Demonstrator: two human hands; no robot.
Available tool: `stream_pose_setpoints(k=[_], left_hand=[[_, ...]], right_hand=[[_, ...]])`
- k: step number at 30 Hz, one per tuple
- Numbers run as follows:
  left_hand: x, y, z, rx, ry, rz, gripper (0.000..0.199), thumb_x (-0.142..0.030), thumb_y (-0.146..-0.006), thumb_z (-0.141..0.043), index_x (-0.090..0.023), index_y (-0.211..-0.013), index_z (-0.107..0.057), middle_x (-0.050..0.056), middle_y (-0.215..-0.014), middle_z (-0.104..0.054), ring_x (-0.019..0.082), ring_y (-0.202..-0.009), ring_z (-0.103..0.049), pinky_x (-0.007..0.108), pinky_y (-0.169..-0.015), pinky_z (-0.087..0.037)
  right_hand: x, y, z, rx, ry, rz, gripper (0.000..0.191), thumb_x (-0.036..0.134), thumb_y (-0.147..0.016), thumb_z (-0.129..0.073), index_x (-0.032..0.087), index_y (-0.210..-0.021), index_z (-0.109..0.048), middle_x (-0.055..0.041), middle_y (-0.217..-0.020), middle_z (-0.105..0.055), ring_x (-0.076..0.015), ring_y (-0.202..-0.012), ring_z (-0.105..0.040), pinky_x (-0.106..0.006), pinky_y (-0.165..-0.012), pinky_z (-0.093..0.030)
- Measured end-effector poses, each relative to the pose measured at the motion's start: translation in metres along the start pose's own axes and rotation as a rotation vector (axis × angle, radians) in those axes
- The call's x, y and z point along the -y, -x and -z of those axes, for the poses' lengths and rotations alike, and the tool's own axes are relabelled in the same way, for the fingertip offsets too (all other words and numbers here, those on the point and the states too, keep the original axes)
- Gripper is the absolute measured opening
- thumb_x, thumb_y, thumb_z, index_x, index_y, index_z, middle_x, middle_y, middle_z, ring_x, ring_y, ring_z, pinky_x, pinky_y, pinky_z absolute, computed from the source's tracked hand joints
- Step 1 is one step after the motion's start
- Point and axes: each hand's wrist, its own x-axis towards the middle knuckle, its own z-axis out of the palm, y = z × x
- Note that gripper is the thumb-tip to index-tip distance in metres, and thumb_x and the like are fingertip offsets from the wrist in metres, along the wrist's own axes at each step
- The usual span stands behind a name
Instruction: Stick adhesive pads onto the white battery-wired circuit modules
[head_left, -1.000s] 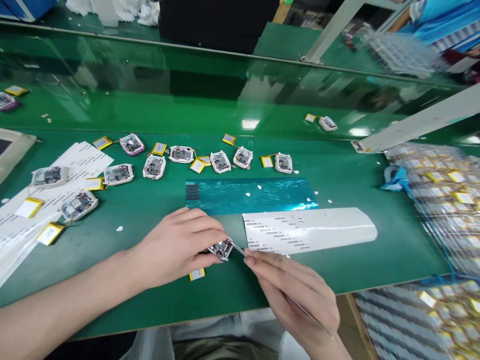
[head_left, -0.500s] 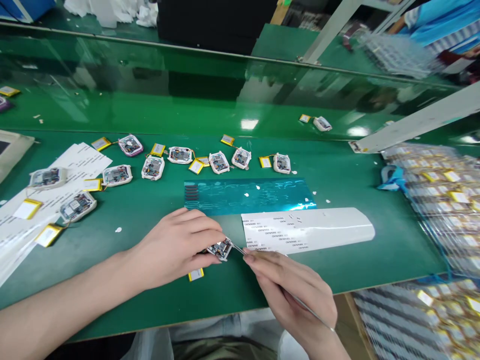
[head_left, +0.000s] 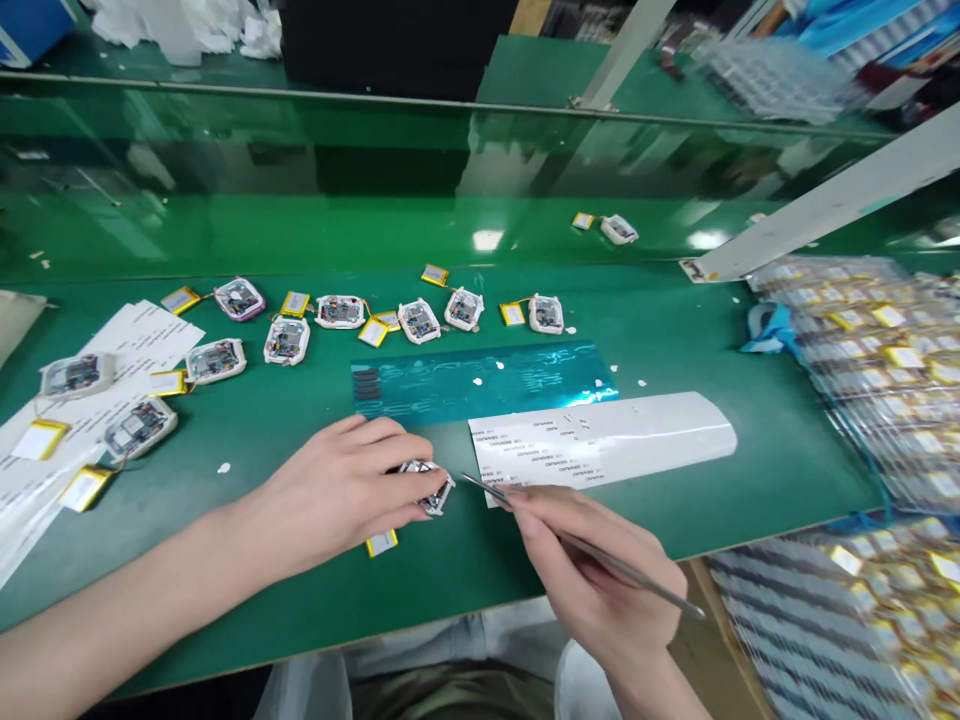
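My left hand (head_left: 360, 478) is closed around a small white watch-like case with a circuit board (head_left: 433, 492), its fingers covering much of it. Below that hand a yellow-edged battery (head_left: 382, 542) lies on the green table. My right hand (head_left: 600, 575) holds thin metal tweezers (head_left: 619, 567) like a pen. Their tip points left, a short gap away from the case. Beyond the right fingers lies a white sticker sheet (head_left: 645, 435) with rows of small black print. A blue film strip (head_left: 442, 385) with several dark strips at its left end lies behind the hands.
Several open cases with wired batteries (head_left: 341, 312) stand in a row behind the film. Printed paper sheets (head_left: 142, 345) lie at left. Stacked clear trays of parts (head_left: 892, 370) fill the right side, near a grey metal post (head_left: 817, 215). White scraps dot the table.
The tweezers' tip has drawn back from the case to its right. My left thumb or finger now covers more of the board. The whole view has shifted slightly.
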Motion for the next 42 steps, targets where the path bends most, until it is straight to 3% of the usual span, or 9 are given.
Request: stream_pose_setpoints(k=[3,9,13,18,24,27,31,36,42], left_hand=[[0.000,-0.001,0.000,0.030,-0.004,0.021,0.022,-0.034,-0.108,-0.050,-0.022,-0.115,-0.068,0.002,-0.111,-0.073,0.019,-0.097,-0.064,0.032,-0.077,-0.042],[0.000,0.003,-0.010,-0.101,0.038,0.064,0.021,-0.037,-0.106,-0.055,-0.023,-0.115,-0.068,0.002,-0.107,-0.076,0.017,-0.095,-0.067,0.032,-0.080,-0.044],[-0.001,0.001,-0.007,-0.115,0.091,0.081,0.024,-0.038,-0.106,-0.055,-0.018,-0.105,-0.068,0.003,-0.104,-0.077,0.016,-0.092,-0.070,0.030,-0.077,-0.047],[-0.002,0.001,-0.001,-0.105,0.070,0.034,0.022,-0.033,-0.107,-0.052,-0.020,-0.103,-0.069,0.004,-0.107,-0.077,0.017,-0.092,-0.069,0.030,-0.077,-0.049],[-0.003,0.004,-0.002,-0.105,0.059,0.016,0.018,-0.030,-0.107,-0.052,-0.021,-0.106,-0.068,0.004,-0.107,-0.076,0.017,-0.093,-0.068,0.030,-0.079,-0.049],[-0.002,0.006,-0.005,-0.080,0.077,0.057,0.019,-0.031,-0.108,-0.051,-0.022,-0.109,-0.067,0.004,-0.108,-0.075,0.018,-0.096,-0.068,0.032,-0.081,-0.047],[-0.001,0.010,-0.009,-0.044,0.081,0.091,0.021,-0.031,-0.108,-0.049,-0.023,-0.113,-0.068,0.005,-0.110,-0.073,0.019,-0.098,-0.068,0.034,-0.083,-0.047],[0.001,0.012,-0.010,-0.036,0.064,0.086,0.021,-0.030,-0.107,-0.050,-0.024,-0.115,-0.068,0.006,-0.111,-0.073,0.020,-0.097,-0.068,0.032,-0.081,-0.049],[0.005,0.020,-0.012,-0.073,0.064,0.102,0.019,-0.033,-0.105,-0.052,-0.027,-0.112,-0.069,0.007,-0.115,-0.072,0.021,-0.098,-0.069,0.033,-0.085,-0.053]], right_hand=[[0.000,0.000,-0.003,-0.021,-0.018,-0.037,0.031,0.001,-0.088,-0.066,0.026,-0.102,-0.077,-0.0019,-0.092,-0.082,-0.0181,-0.078,-0.079,-0.026,-0.071,-0.066],[0.000,-0.004,-0.006,-0.039,-0.030,-0.030,0.031,0.003,-0.088,-0.064,0.027,-0.101,-0.078,-0.0033,-0.093,-0.082,-0.0203,-0.081,-0.079,-0.029,-0.074,-0.067],[0.000,-0.003,-0.008,0.036,-0.028,0.007,0.033,0.001,-0.088,-0.065,0.027,-0.106,-0.078,-0.0019,-0.093,-0.082,-0.0176,-0.080,-0.079,-0.024,-0.074,-0.066],[-0.001,-0.001,-0.011,0.099,-0.053,0.081,0.038,-0.004,-0.090,-0.062,0.024,-0.111,-0.074,-0.0045,-0.103,-0.082,-0.0174,-0.090,-0.079,-0.027,-0.085,-0.066],[0.001,0.000,-0.007,-0.064,-0.057,-0.016,0.031,0.002,-0.092,-0.060,0.026,-0.106,-0.073,-0.0037,-0.094,-0.079,-0.0178,-0.086,-0.077,-0.026,-0.077,-0.065],[-0.005,-0.001,0.003,-0.153,-0.042,-0.064,0.026,0.008,-0.094,-0.061,0.027,-0.107,-0.074,-0.0037,-0.093,-0.080,-0.0194,-0.086,-0.078,-0.029,-0.076,-0.066],[-0.021,-0.018,0.035,-0.096,0.024,-0.150,0.009,0.025,-0.096,-0.069,0.025,-0.098,-0.077,-0.0042,-0.089,-0.080,-0.0197,-0.081,-0.078,-0.028,-0.072,-0.064],[-0.043,-0.057,0.082,0.079,-0.051,-0.333,0.045,0.060,-0.093,-0.068,0.019,-0.076,-0.074,-0.0065,-0.081,-0.075,-0.0168,-0.070,-0.072,-0.025,-0.060,-0.061],[-0.067,-0.084,0.097,0.292,-0.199,-0.487,0.051,0.066,-0.078,-0.079,0.016,-0.079,-0.072,-0.0047,-0.073,-0.073,-0.0129,-0.061,-0.068,-0.022,-0.056,-0.058]])
